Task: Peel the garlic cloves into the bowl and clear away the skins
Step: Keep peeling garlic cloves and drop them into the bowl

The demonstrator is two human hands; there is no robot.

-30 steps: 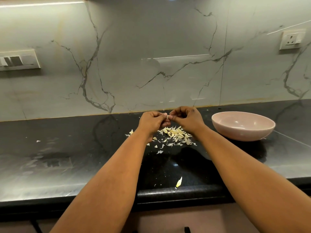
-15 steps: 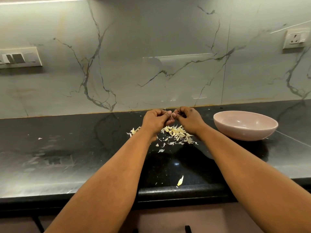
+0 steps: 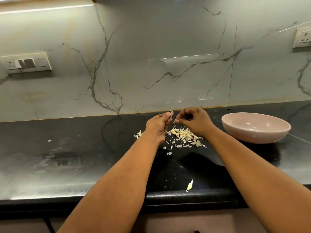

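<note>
A garlic clove (image 3: 171, 113) sits pinched in my left hand (image 3: 159, 124), raised above the pile of skins (image 3: 184, 134) on the black counter (image 3: 84, 148). My right hand (image 3: 195, 121), fingers curled, hangs just beside it, not touching. The pink bowl (image 3: 255, 127) stands right of the pile.

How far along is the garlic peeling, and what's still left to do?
Done: a pile of skins on the black counter shows peeling is well under way. In hand: the left hand pinches a garlic clove; the right hand is beside it, fingers curled. Left: the pink bowl shows no cloves in its visible part, and the skins, plus a stray scrap near the front edge, need clearing.
</note>
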